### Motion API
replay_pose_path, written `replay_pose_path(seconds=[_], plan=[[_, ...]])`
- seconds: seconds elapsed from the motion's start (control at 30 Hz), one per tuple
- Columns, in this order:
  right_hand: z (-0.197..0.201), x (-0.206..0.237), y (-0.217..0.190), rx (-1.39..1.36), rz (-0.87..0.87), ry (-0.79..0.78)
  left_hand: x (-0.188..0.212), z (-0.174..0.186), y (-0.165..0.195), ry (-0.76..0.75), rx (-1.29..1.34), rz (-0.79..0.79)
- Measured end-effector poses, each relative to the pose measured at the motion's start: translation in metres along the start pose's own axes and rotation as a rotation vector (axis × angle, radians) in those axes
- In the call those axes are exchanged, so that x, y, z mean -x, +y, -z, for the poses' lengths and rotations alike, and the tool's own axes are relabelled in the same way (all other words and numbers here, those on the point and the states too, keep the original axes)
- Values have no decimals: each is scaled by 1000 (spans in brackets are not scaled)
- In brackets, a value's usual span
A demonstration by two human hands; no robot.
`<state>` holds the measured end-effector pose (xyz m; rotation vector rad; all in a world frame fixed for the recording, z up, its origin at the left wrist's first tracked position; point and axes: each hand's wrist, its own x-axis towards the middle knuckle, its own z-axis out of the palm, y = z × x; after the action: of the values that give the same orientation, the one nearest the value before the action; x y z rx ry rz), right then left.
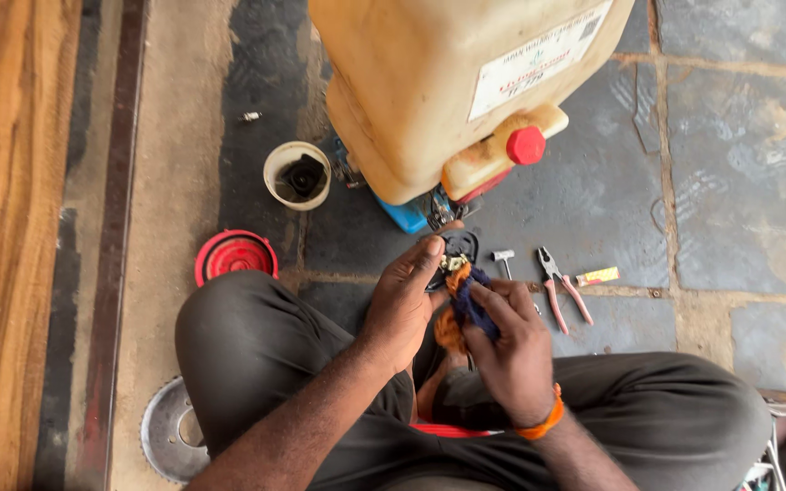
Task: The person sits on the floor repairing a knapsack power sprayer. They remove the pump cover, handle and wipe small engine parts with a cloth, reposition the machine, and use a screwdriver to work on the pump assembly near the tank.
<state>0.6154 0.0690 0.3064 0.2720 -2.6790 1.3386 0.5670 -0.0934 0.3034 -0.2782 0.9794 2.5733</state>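
The left hand [402, 305] curls around a small black part [458, 250], thumb and fingers closed on its edge, holding it above the lap close to the stone floor [739, 182]. The right hand [511, 350] pinches an orange and dark blue rag [466, 305] between thumb and fingers and presses it against that black part; the rag bunches between the two hands.

Just beyond the hands stands a big yellowish plastic tank [429, 82] with a red cap [526, 145] screwed shut on a side spout, so what is inside cannot be told. A blue base [407, 216] shows under it. To the left of the tank sits a small white cup [297, 175] with a black piece lying in it. Nearer the left knee lies a red round lid [235, 255], and a toothed metal disc [170, 441] lies by the left thigh. Right of the hands, on the floor, lie red-handled pliers [561, 289], a small hammer-like tool [504, 262] and a little yellow tube [598, 275].
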Motion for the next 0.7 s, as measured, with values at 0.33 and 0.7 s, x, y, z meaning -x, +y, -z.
replay_pose_path(seconds=[0.33,0.7], plan=[[36,-13,19,-1047,-391,69,-5,-7,10,-3,117,150],[-11,-16,-32,365,78,65,-8,5,-19,5,-85,58]])
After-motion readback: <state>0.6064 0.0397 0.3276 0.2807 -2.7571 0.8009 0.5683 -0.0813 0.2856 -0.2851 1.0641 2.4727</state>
